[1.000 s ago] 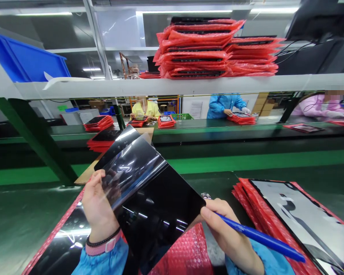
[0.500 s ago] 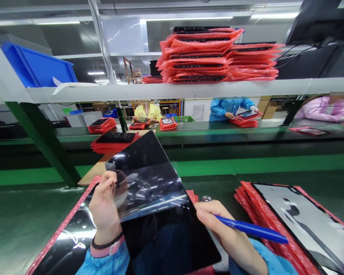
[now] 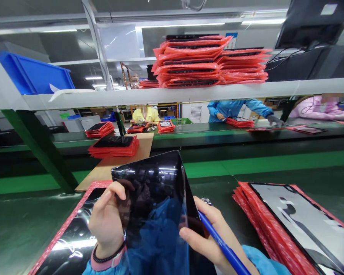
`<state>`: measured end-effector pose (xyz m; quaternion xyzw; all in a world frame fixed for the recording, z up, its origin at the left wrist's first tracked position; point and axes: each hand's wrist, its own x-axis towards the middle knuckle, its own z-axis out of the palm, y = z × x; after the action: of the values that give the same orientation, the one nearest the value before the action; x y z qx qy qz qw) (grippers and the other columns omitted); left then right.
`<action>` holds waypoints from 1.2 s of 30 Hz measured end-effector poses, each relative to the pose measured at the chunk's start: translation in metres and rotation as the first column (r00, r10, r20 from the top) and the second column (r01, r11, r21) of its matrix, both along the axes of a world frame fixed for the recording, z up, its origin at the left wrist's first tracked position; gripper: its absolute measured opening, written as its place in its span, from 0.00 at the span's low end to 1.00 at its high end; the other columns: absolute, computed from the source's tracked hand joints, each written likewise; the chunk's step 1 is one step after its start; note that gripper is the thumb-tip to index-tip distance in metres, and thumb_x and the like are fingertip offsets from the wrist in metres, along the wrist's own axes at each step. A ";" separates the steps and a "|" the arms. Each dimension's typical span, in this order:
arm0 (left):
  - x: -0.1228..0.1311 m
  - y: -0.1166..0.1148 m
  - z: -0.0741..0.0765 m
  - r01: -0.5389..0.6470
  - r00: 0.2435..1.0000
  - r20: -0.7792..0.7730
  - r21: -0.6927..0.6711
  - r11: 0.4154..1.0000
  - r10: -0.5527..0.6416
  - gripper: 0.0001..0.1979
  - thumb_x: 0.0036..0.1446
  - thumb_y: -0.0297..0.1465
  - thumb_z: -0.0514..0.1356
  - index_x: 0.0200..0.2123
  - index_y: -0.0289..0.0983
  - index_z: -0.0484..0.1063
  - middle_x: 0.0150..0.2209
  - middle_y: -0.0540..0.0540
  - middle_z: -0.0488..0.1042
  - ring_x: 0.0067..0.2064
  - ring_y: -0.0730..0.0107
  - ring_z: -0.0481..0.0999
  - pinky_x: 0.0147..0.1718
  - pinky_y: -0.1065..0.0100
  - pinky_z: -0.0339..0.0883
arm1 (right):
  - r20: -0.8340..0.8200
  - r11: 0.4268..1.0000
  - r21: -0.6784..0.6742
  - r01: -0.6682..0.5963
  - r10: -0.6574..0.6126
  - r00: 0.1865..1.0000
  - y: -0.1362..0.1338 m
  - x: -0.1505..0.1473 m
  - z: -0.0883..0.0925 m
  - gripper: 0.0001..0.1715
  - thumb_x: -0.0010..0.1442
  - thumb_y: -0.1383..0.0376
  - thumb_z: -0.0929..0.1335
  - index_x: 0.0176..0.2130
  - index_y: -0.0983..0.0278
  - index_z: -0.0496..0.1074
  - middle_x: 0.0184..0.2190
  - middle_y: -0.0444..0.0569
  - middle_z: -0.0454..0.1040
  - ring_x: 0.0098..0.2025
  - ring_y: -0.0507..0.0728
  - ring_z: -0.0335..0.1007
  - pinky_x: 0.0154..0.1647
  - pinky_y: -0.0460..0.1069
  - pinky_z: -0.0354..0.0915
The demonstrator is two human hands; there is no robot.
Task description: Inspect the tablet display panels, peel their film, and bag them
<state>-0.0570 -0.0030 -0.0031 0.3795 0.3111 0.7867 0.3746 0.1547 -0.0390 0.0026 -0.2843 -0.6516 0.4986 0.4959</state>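
A glossy black screen panel [image 3: 199, 244] stands tilted up in front of me. A clear, shiny film [image 3: 157, 206] lies across its face, its right side standing off as a loose edge. My left hand [image 3: 109, 217] is closed at the panel's left side, fingertips pinched on the film; the exact grip is partly hidden by reflections. My right hand [image 3: 213, 233] grips the panel's right edge, thumb in front and fingers behind. A blue pen [image 3: 225, 246] is also tucked in that hand, pointing down and right.
Another black screen [image 3: 71, 229] lies on red bubble wrap at left. At right is a stack of red bubble bags [image 3: 255, 217] topped by a grey-backed panel [image 3: 304, 221]. More red-wrapped panels [image 3: 189, 63] sit on the shelf [image 3: 132, 95] above. Co-workers sit across the bench.
The panel has turned more upright, and the film's loose edge has shifted across to the right side. My right thumb has come onto the front. The pen now points more steeply down.
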 end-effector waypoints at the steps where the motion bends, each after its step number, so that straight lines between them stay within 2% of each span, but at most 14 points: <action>1: -0.001 0.000 0.000 -0.005 1.000 -0.017 0.003 1.000 0.005 0.14 0.47 0.40 0.57 0.18 0.37 0.65 0.28 0.45 0.73 0.31 0.65 0.70 0.27 0.69 0.63 | -0.020 1.000 0.003 -0.010 0.010 1.000 0.000 -0.001 -0.002 0.23 0.53 0.60 0.74 0.50 0.58 0.74 0.36 0.45 0.79 0.38 0.58 0.75 0.41 0.48 0.71; 4: -0.003 0.000 0.000 -0.019 0.996 -0.081 0.042 0.999 0.022 0.14 0.45 0.40 0.58 0.17 0.37 0.66 0.26 0.45 0.74 0.31 0.64 0.71 0.27 0.69 0.62 | -0.056 1.000 0.003 -0.027 0.027 0.998 0.001 -0.001 -0.008 0.27 0.53 0.61 0.74 0.53 0.57 0.71 0.45 0.47 0.78 0.45 0.60 0.76 0.46 0.50 0.72; 6: -0.003 0.001 -0.001 -0.030 0.993 -0.114 0.081 0.996 0.039 0.14 0.46 0.39 0.57 0.16 0.37 0.67 0.26 0.46 0.74 0.30 0.65 0.71 0.27 0.70 0.62 | -0.007 1.000 0.010 -0.004 0.004 1.000 0.001 0.000 -0.014 0.31 0.54 0.62 0.73 0.56 0.56 0.67 0.50 0.49 0.76 0.47 0.61 0.76 0.47 0.52 0.73; 9: -0.005 0.002 -0.003 -0.045 0.987 -0.145 0.134 0.990 0.065 0.13 0.46 0.38 0.57 0.16 0.37 0.68 0.24 0.47 0.74 0.30 0.65 0.72 0.29 0.69 0.63 | 0.143 0.973 0.194 0.125 -0.154 0.978 -0.001 0.004 -0.022 0.45 0.53 0.64 0.74 0.64 0.53 0.55 0.59 0.52 0.69 0.54 0.64 0.72 0.50 0.55 0.73; 11: -0.007 0.003 -0.004 -0.055 0.985 -0.156 0.147 0.988 0.078 0.13 0.45 0.37 0.57 0.16 0.37 0.68 0.24 0.46 0.73 0.30 0.65 0.71 0.27 0.68 0.62 | 0.184 0.885 0.416 0.209 -0.307 0.934 -0.002 0.006 -0.025 0.54 0.54 0.66 0.74 0.68 0.54 0.44 0.66 0.55 0.58 0.62 0.66 0.62 0.56 0.57 0.69; 13: -0.008 0.003 -0.005 -0.073 0.982 -0.160 0.162 0.984 0.099 0.12 0.45 0.37 0.56 0.15 0.37 0.68 0.22 0.47 0.71 0.27 0.65 0.70 0.24 0.68 0.59 | 0.162 0.741 0.636 0.216 -0.402 0.901 -0.002 0.007 -0.027 0.56 0.56 0.69 0.73 0.69 0.55 0.38 0.69 0.56 0.49 0.67 0.67 0.51 0.60 0.59 0.63; 16: -0.008 0.003 -0.005 -0.149 0.964 -0.180 0.238 0.960 0.194 0.12 0.43 0.35 0.56 0.13 0.37 0.67 0.17 0.49 0.63 0.22 0.68 0.65 0.21 0.67 0.57 | 0.140 0.534 0.830 0.162 -0.481 0.865 -0.002 0.007 -0.026 0.58 0.54 0.73 0.73 0.69 0.56 0.39 0.69 0.54 0.48 0.68 0.66 0.44 0.63 0.63 0.57; 18: -0.008 0.004 -0.005 -0.197 0.943 -0.199 0.312 0.930 0.266 0.12 0.43 0.34 0.56 0.12 0.38 0.67 0.14 0.50 0.60 0.20 0.70 0.62 0.20 0.66 0.55 | 0.148 0.469 0.873 0.138 -0.521 0.841 0.000 0.007 -0.025 0.59 0.53 0.72 0.74 0.69 0.56 0.39 0.67 0.53 0.50 0.68 0.65 0.45 0.63 0.63 0.56; 22: -0.012 0.007 -0.010 -0.204 0.915 -0.232 0.443 0.873 0.331 0.13 0.46 0.32 0.55 0.13 0.38 0.68 0.13 0.50 0.61 0.18 0.71 0.60 0.20 0.67 0.56 | 0.124 0.369 0.924 0.102 -0.541 0.832 0.006 0.007 -0.026 0.57 0.55 0.73 0.73 0.69 0.57 0.39 0.66 0.52 0.53 0.68 0.62 0.45 0.64 0.64 0.54; 25: -0.017 0.009 -0.018 -0.164 0.901 -0.271 0.511 0.844 0.339 0.10 0.45 0.30 0.57 0.15 0.39 0.70 0.16 0.50 0.67 0.20 0.70 0.66 0.22 0.68 0.61 | 0.095 0.282 0.957 0.068 -0.525 0.846 0.010 0.008 -0.024 0.54 0.55 0.76 0.69 0.69 0.59 0.38 0.65 0.52 0.55 0.68 0.60 0.46 0.66 0.68 0.48; 27: -0.019 0.009 -0.023 -0.146 0.900 -0.277 0.539 0.830 0.338 0.07 0.44 0.29 0.59 0.17 0.39 0.71 0.20 0.50 0.73 0.23 0.68 0.71 0.23 0.69 0.65 | 0.084 0.262 0.963 0.068 -0.525 0.847 0.010 0.008 -0.021 0.52 0.55 0.78 0.68 0.69 0.60 0.40 0.62 0.52 0.61 0.67 0.61 0.49 0.65 0.70 0.48; 28: -0.020 0.009 -0.025 -0.144 0.900 -0.274 0.549 0.823 0.340 0.06 0.44 0.29 0.60 0.18 0.39 0.72 0.23 0.50 0.75 0.25 0.68 0.73 0.23 0.69 0.66 | 0.080 0.271 0.959 0.079 -0.531 0.843 0.010 0.009 -0.020 0.51 0.55 0.78 0.67 0.68 0.59 0.41 0.60 0.51 0.66 0.67 0.61 0.51 0.64 0.71 0.50; 31: -0.021 0.008 -0.032 -0.153 0.894 -0.270 0.566 0.810 0.358 0.05 0.45 0.28 0.61 0.19 0.39 0.73 0.26 0.50 0.77 0.27 0.67 0.75 0.25 0.69 0.69 | 0.029 0.286 0.946 0.155 -0.548 0.836 0.011 0.008 -0.020 0.41 0.56 0.77 0.65 0.65 0.56 0.52 0.52 0.48 0.76 0.64 0.62 0.58 0.60 0.71 0.59; 36: -0.024 0.006 -0.042 -0.158 0.814 -0.391 0.563 0.811 0.430 0.08 0.47 0.30 0.61 0.18 0.39 0.74 0.25 0.48 0.77 0.27 0.66 0.76 0.25 0.68 0.70 | -0.288 0.140 0.893 0.428 -0.553 0.782 0.017 0.003 -0.027 0.26 0.54 0.80 0.66 0.49 0.58 0.66 0.38 0.44 0.82 0.51 0.60 0.73 0.52 0.68 0.70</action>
<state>-0.0812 0.0027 -0.0452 0.5999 0.2367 0.7634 0.0365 0.1576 -0.0217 -0.0241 -0.1715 -0.7089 -0.1726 0.6620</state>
